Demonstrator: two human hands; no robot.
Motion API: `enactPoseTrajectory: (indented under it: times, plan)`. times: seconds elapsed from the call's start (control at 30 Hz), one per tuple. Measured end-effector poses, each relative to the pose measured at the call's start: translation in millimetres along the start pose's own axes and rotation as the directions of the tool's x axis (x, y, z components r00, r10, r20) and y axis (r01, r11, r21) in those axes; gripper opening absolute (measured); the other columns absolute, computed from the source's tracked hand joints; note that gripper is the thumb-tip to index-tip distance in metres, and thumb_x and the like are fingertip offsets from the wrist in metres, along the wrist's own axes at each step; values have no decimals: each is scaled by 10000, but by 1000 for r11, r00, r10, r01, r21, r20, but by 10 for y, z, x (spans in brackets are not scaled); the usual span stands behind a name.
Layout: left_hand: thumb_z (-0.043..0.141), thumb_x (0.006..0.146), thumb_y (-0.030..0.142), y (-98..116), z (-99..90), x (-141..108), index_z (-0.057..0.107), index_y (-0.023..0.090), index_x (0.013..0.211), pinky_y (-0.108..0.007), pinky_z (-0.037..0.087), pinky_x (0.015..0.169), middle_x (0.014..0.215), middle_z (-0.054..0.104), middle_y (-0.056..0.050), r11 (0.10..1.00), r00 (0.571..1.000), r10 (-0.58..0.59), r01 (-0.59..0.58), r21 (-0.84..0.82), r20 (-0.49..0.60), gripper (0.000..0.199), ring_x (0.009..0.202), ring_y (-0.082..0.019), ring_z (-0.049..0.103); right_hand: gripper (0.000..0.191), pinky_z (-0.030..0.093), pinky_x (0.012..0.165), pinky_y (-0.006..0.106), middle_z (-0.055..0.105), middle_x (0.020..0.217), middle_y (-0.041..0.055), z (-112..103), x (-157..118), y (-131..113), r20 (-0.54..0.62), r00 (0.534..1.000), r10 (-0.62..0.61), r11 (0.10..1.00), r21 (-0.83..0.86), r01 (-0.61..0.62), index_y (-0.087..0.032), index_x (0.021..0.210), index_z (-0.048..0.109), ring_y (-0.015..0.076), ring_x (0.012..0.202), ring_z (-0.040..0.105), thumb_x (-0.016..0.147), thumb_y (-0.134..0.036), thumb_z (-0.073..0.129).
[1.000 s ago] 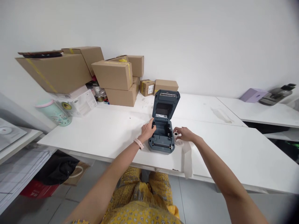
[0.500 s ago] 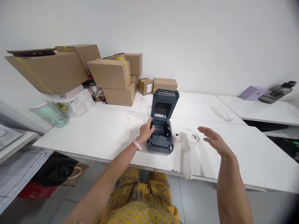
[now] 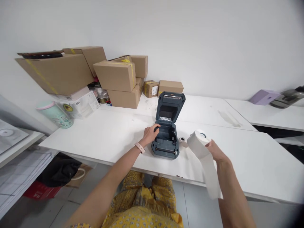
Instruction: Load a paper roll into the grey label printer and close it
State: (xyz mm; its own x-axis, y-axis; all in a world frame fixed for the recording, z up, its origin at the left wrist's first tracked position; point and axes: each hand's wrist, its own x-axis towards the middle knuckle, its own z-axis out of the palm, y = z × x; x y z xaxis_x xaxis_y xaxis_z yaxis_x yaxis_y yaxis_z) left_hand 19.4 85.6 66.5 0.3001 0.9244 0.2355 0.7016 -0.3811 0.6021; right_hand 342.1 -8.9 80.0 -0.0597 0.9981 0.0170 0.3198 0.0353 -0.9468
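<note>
A dark grey label printer (image 3: pixel 165 144) stands on the white table with its lid (image 3: pixel 170 106) raised and its bay bare of any roll. My left hand (image 3: pixel 150 133) reaches over the printer's left wall, fingers closed on the black roll holder at that side. To the right, my right hand (image 3: pixel 215 150) grips a white label roll (image 3: pixel 199 144) from its right side. A long strip of paper hangs from the roll past the table's front edge. Between printer and roll lies a small white roll (image 3: pixel 182 142) with a dark core.
Cardboard boxes (image 3: pixel 115 76) are stacked at the back left, with smaller ones (image 3: pixel 170 87) behind the printer. A mint tumbler (image 3: pixel 57 115) stands by a white box at the left. A purple box (image 3: pixel 264 96) and a dark bottle (image 3: pixel 286 98) sit at the far right.
My right hand, open beside the label roll before, has closed on it and tilted it up off the table, its strip swinging right. My left hand has stayed at the printer's left side.
</note>
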Motion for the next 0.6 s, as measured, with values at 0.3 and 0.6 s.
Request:
enactPoseTrajectory:
  times: [0.3, 0.6]
  plan:
    - [437, 933, 338, -101, -118, 30, 659, 297, 1175, -271, 459, 809, 778, 709, 22, 994, 995, 65, -58, -93, 73, 332, 757, -187, 649, 684, 492, 922, 400, 682, 1183, 49, 765, 917, -1067, 495, 863, 96, 738, -618, 272, -270, 1232, 578, 309, 1072, 624, 593, -409, 778]
    - [349, 968, 329, -155, -119, 0, 640, 288, 1244, -293, 484, 891, 1132, 724, 6, 982, 994, 68, -52, -182, 83, 403, 955, -200, 669, 933, 472, 967, 473, 594, 1367, 92, 1050, 1323, -898, 508, 762, 401, 551, -799, 243, -271, 1395, 506, 402, 1213, 553, 573, -645, 740]
